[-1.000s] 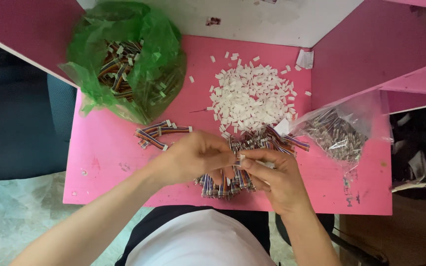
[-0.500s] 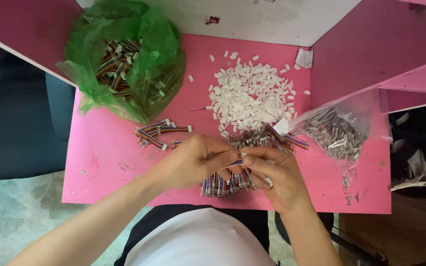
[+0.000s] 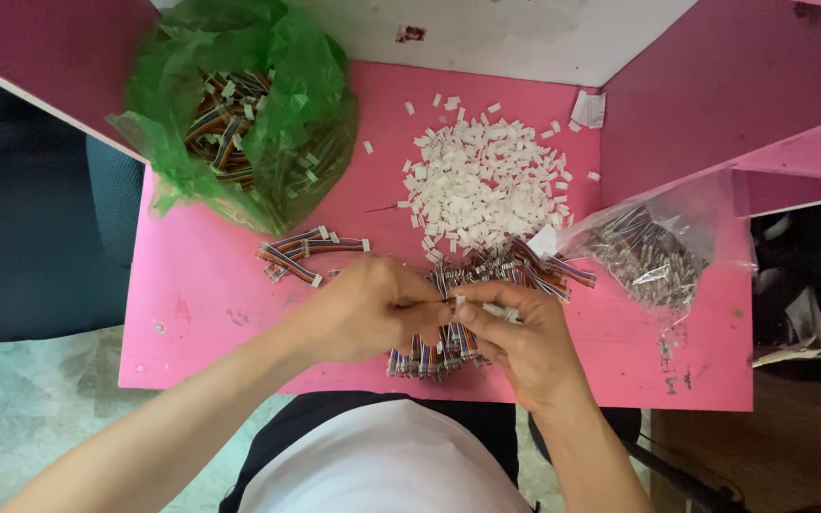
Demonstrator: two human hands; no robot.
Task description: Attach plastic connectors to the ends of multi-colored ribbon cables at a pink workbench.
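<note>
Over the pink table (image 3: 201, 313), both hands' grips pinch one wire piece (image 3: 450, 302).

Bare pink table (image 3: 211, 313) lies left of the hands; green bag (image 3: 239, 104), white connector pile (image 3: 486, 185) crowd ahead.

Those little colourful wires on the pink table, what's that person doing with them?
A person's left hand and right hand meet over a pile of short multicoloured ribbon wires on the pink table, pinching one together. Behind lies a heap of small white plastic connectors, a green plastic bag of wires at left, a clear bag at right.
</note>
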